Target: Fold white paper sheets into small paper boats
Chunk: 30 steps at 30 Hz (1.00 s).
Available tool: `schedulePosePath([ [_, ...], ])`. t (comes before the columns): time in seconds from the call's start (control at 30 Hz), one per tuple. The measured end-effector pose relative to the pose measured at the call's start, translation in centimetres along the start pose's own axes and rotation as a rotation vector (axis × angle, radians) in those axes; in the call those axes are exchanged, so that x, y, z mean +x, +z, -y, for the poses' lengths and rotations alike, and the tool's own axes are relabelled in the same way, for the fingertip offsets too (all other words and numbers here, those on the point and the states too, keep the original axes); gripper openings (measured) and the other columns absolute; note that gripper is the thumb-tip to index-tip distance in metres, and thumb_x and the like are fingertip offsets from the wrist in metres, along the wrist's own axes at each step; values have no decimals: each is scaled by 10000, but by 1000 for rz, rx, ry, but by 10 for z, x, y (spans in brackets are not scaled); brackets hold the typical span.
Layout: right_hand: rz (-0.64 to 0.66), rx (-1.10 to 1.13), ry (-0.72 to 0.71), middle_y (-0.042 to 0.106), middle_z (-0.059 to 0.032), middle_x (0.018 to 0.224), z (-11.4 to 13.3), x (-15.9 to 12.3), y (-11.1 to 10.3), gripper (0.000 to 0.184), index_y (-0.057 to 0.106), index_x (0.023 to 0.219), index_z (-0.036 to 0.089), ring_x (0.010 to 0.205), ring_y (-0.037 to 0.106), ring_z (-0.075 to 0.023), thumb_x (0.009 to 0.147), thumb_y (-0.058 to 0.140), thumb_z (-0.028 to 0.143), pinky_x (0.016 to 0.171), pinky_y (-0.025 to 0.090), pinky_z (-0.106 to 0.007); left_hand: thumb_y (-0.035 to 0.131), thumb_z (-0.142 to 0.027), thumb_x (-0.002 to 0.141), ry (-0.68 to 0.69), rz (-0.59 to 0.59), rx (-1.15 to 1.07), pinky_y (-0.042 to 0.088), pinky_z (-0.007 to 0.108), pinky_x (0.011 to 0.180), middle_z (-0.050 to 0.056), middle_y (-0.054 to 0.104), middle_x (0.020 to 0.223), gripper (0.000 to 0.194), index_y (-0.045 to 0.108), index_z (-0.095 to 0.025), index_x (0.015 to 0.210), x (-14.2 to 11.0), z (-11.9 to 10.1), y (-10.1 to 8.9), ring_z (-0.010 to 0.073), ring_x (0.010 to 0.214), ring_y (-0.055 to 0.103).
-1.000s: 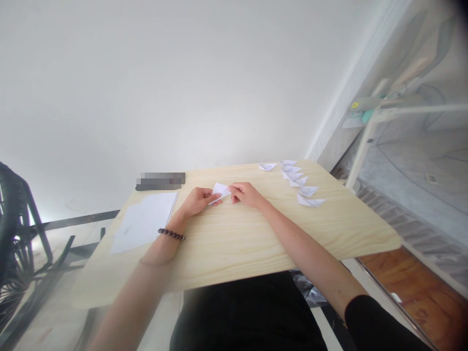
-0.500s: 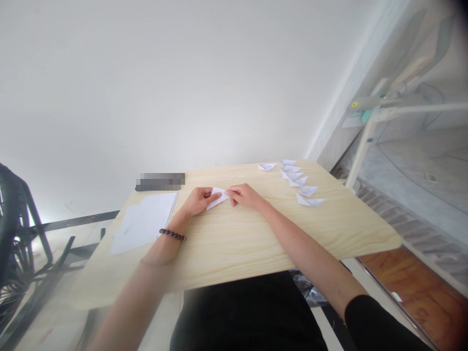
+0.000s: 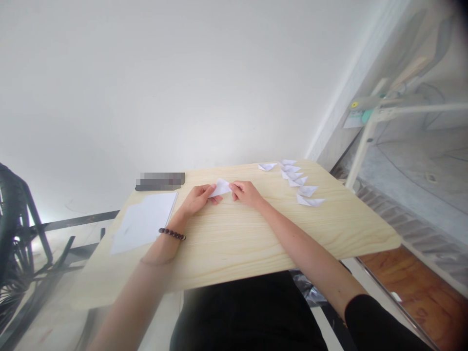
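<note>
Far left on the desk [image 3: 226,248]: flat white paper sheets [image 3: 144,219], overlapping, edges uneven. Next, left hand [image 3: 199,199], dark beaded bracelet [image 3: 172,234] at wrist; fingers clamped on the left end of the folded paper [image 3: 222,186]. Folded paper: small, white, matte, roughly triangular, peak at top, narrowing rightward; located between both hands, over mid-desk; contact with desktop cannot be told. Right hand [image 3: 246,193]: fingers pinched on its right corner. Far right: white paper boats [image 3: 310,201], pointed ends, loosely lined up
</note>
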State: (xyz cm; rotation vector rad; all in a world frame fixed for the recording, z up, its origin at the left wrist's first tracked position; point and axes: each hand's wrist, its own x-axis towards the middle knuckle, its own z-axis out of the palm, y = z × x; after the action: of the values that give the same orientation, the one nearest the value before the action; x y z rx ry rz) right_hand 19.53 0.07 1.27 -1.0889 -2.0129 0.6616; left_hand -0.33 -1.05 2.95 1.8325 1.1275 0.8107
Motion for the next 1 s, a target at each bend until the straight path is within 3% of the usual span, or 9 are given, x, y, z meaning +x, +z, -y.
schedulePosePath([
  [0.1,-52,6,25,556,17,527,-3,1,0,415,483,555,164,482,457,-69,854,320,401,551,337,-188,357,-537,797,-42,48,-70,393,235,587,94,672,788,521,652,-107,783,1,3,-2,151,653,578],
  [0.27,-56,-8,6,533,20,513,-4,1,0,397,468,556,168,487,460,-75,851,329,395,553,333,-192,469,-501,755,4,56,-53,434,269,686,95,674,791,437,657,-111,807,2,10,-2,164,680,597],
  [0.53,-43,-14,-23,469,30,494,-2,1,-1,370,433,551,166,482,423,-74,845,336,371,542,311,-200,481,-505,741,0,36,-17,439,256,656,76,672,730,425,648,-115,773,2,5,0,158,650,598],
  [0.63,32,42,-12,455,36,501,0,0,-1,363,436,573,162,475,413,-69,838,336,388,519,305,-195,470,-514,744,2,35,61,399,218,596,51,665,695,437,657,-120,743,0,2,1,127,602,561],
  [0.77,126,47,-35,458,40,501,4,-2,-1,367,439,578,157,459,394,-60,838,335,394,509,293,-194,477,-535,726,-32,49,151,234,201,425,12,610,605,465,672,-115,775,-3,1,0,63,431,369],
  [1.0,148,-4,-42,456,40,485,7,-3,0,378,440,566,152,448,378,-54,842,328,385,508,278,-196,468,-518,734,-8,67,186,154,209,410,-34,418,433,453,669,-115,688,-2,1,0,50,399,239],
])
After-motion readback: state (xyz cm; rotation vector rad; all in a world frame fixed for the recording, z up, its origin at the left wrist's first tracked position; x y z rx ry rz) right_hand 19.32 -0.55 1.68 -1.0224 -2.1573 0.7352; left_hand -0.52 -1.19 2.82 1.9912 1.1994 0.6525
